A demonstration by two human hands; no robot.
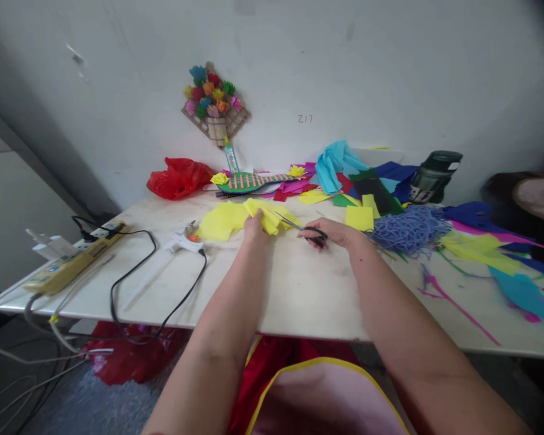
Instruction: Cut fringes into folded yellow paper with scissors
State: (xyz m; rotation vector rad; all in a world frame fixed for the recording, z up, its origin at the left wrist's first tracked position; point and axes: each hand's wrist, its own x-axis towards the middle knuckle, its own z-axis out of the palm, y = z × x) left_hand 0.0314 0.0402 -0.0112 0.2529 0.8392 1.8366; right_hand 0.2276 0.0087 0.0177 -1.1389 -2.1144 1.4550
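Note:
My left hand (254, 228) grips a folded wad of yellow paper (266, 215) on the white table (299, 290). My right hand (333, 232) holds black-handled scissors (306, 230), whose blades point left and touch the folded yellow paper. More yellow paper (220, 221) lies spread flat to the left of the folded wad.
A white glue gun (181, 243) with a black cord, a power strip (75, 257), a red bag (179, 177), a blue shredded pile (408, 228), coloured paper scraps (489, 248), a dark bottle (434, 176) and a paper flower bouquet (215, 103) on the wall.

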